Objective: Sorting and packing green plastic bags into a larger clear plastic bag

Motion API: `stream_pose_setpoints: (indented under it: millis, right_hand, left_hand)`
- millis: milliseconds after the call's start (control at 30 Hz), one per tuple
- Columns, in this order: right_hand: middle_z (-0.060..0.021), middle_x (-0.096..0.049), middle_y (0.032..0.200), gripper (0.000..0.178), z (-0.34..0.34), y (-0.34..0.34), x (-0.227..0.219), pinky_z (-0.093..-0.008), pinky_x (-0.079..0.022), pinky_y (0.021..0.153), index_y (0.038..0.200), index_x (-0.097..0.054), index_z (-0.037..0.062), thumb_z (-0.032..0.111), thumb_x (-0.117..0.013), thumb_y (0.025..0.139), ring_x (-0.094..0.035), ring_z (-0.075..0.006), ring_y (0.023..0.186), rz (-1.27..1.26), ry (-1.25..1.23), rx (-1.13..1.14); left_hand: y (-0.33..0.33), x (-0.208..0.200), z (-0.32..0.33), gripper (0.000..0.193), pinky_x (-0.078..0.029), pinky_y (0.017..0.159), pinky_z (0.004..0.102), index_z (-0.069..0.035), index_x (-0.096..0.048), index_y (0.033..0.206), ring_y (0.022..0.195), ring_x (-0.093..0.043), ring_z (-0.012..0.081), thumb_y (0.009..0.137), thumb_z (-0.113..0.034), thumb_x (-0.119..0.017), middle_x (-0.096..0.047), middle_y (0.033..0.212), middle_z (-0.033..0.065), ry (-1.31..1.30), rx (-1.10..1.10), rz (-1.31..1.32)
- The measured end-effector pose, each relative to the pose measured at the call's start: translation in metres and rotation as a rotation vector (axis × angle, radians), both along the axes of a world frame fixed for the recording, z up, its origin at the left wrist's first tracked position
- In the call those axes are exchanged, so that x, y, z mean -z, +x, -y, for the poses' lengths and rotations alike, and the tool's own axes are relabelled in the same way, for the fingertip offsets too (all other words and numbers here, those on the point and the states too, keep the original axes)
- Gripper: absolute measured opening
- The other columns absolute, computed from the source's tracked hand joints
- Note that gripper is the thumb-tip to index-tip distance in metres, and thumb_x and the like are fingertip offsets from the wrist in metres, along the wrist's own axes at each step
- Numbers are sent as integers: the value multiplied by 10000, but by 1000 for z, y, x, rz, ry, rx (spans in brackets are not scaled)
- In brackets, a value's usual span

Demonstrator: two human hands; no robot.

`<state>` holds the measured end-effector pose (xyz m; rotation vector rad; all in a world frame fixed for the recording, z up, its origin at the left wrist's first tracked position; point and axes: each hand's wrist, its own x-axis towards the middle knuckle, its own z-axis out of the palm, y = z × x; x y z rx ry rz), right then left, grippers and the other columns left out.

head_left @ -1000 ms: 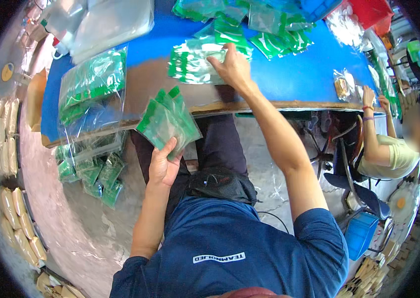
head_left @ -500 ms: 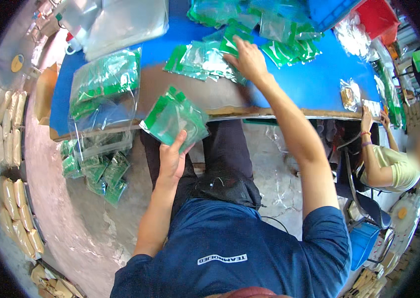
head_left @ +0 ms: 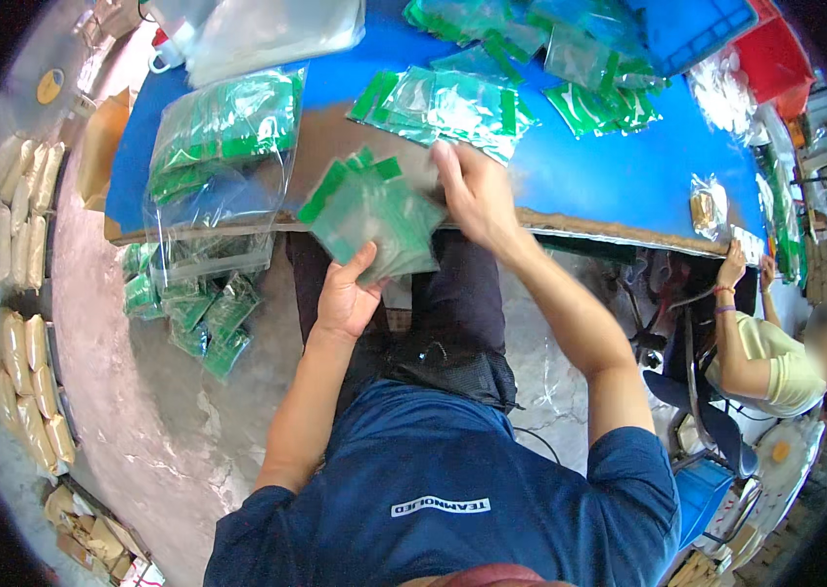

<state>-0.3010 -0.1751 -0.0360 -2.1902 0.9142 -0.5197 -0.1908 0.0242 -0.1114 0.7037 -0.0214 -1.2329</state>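
I stand here and see the left hand (head_left: 350,298) pinching a fan of shiny green-and-clear packets (head_left: 374,215), with the thumb on top. The fan is held up at the near edge of the blue tabletop (head_left: 589,186), partly over the person's legs. The right hand (head_left: 482,201) is just beside the fan, a bit blurry, so I cannot tell if it is pinching anything. Past it, more of the same packets lie in a loose heap (head_left: 443,103). If the left thumb goes soft, I think the fan could slide apart and drop to the floor (head_left: 315,430), because the packets look slick and stick out every which way. If the right hand bumps the fan, some could get knocked out or bent. To the left, a big clear bag (head_left: 223,127) with green packets in it hangs partly over the edge (I would not like to brush past that!). A bump from the left arm might tug it down. More green packets (head_left: 223,333) show lower down, under the bag.
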Motion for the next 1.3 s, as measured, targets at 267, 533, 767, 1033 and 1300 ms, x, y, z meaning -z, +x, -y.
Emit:
stream_pose_setpoints:
  millis: [267, 533, 767, 1033, 1300]
  right_hand:
    - [-240, -482, 1372, 470, -7, 3, 30, -570, -295, 1105, 1214, -545, 20, 409, -551, 950, -394, -431, 1336, -110, -692, -331]
    - [-241, -622, 1108, 450, 14, 44, 2, -460, -474, 914, 991, -608, -20, 411, -479, 989, -605, -371, 1036, 125, -137, -389]
    - [-240, -503, 1365, 595, 3, 17, 26, -565, -300, 1128, 1201, -544, -2, 462, -680, 855, -415, -383, 1356, -14, -572, -599]
    - [-114, -636, 1075, 363, -28, -6, 15, -575, -259, 1179, 935, -556, 66, -132, -545, 631, -551, -366, 1226, 244, -12, -823]
    - [-195, -468, 1441, 635, 64, 19, 23, -528, -222, 1174, 1398, -498, 60, 478, -579, 927, -304, -406, 1426, -118, -680, -282]
  left_hand:
    - [26, 0, -33, 489, -471, 1024, 400, -33, -492, 1345, 1195, -579, 239, 890, -45, -670, -590, 1302, 92, 63, -55, 72]
    - [24, -13, -12, 462, -478, 989, 358, -16, -586, 1260, 1107, -615, 204, 827, -21, -746, -646, 1217, 88, 136, 34, 313]
    - [26, -7, -35, 478, -458, 1026, 399, 10, -515, 1318, 1166, -594, 243, 865, 20, -668, -620, 1245, 106, 93, -182, 80]
    - [47, -2, -35, 489, -481, 996, 394, -2, -532, 1304, 1114, -622, 228, 855, -70, -713, -645, 1209, 83, 77, 236, 213]
    - [22, 7, -14, 562, -428, 1079, 430, -26, -464, 1371, 1230, -555, 265, 870, -101, -707, -572, 1319, 100, -30, -17, 83]
